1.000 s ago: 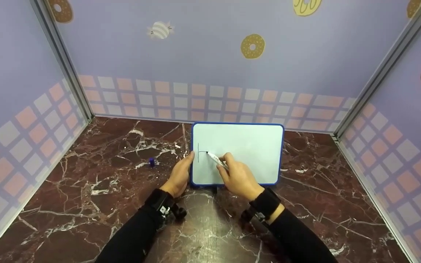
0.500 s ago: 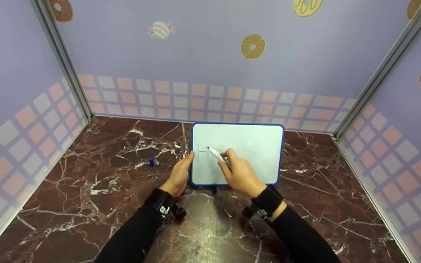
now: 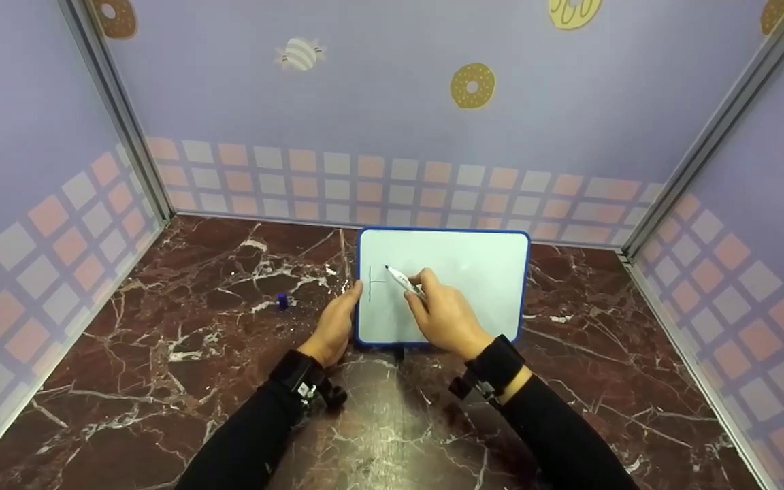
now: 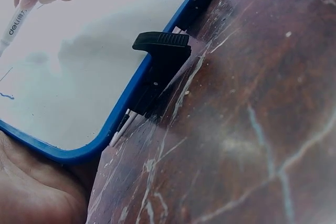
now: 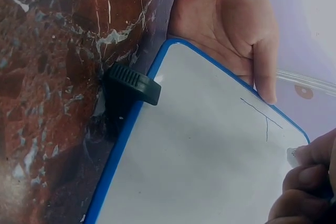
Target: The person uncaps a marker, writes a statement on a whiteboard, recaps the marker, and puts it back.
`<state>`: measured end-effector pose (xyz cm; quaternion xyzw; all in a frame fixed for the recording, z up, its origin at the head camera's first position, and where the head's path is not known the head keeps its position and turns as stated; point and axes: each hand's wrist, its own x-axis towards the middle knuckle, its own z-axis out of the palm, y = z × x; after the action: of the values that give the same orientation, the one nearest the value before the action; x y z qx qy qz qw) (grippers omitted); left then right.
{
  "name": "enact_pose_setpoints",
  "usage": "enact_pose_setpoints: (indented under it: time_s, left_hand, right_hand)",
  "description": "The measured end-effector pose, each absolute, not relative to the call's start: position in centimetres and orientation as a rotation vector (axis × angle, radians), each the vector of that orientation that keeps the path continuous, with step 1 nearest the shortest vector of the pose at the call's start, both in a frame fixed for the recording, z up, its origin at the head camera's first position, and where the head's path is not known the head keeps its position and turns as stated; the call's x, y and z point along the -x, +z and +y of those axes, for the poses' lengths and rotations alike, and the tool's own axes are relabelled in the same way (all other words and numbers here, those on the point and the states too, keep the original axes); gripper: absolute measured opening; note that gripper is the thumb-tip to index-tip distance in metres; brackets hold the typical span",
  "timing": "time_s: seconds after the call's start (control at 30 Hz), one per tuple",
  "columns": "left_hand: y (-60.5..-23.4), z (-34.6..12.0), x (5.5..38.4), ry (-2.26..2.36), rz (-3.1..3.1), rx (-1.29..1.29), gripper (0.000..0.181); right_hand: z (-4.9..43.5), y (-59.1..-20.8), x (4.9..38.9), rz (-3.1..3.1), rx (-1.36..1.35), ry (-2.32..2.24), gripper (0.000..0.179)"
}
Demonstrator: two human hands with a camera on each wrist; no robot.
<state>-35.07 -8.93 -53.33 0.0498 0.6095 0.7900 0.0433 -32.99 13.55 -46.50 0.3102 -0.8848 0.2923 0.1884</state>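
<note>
A whiteboard [image 3: 480, 258] with a blue rim leans upright on a stand, tilted back. My left hand [image 3: 333, 327] holds its left edge, thumb along the rim and the other fingers behind the board. In my right hand [image 3: 450, 316], thumb and fingers pinch a white marker [image 3: 399, 277], uncapped, its dark tip pointing up-left close over the board's left part. Thin dark pen lines [image 5: 266, 121], a long upright stroke with a short one branching from its middle, show beside the left edge. The left wrist view shows brand lettering on the marker's barrel [image 4: 14, 24].
A small purple cap [image 3: 283, 301] lies on the dark red marbled table [image 3: 181, 381], left of the board. Black stand clips [image 4: 163, 51] grip the board's lower rim. Patterned panels [image 3: 392, 122] wall in the back and both sides.
The marker tip has left the right end of the short branching stroke and risen a little above it, the right hand shifting slightly upward. The left hand and board hold still.
</note>
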Motion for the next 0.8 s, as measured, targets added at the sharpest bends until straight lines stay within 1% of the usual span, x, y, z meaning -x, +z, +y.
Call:
enact_pose_setpoints:
  time_s: [0.3,0.57,0.8]
  left_hand:
    - [-53.18,-9.03,34.98,2.389,1.887,-0.155,0.075]
    - [-53.24,-8.94,35.03,2.403,1.886,-0.164,0.072]
    - [-53.2,-8.97,34.99,2.4,1.908,-0.122,0.076]
  right_hand:
    - [13.51,-46.71,33.09,-2.49,-0.87,0.826,0.016]
    - [13.33,-46.78,33.06,-2.518,-0.844,0.834,0.017]
    - [13.29,-46.79,33.05,-2.529,-0.841,0.832,0.018]
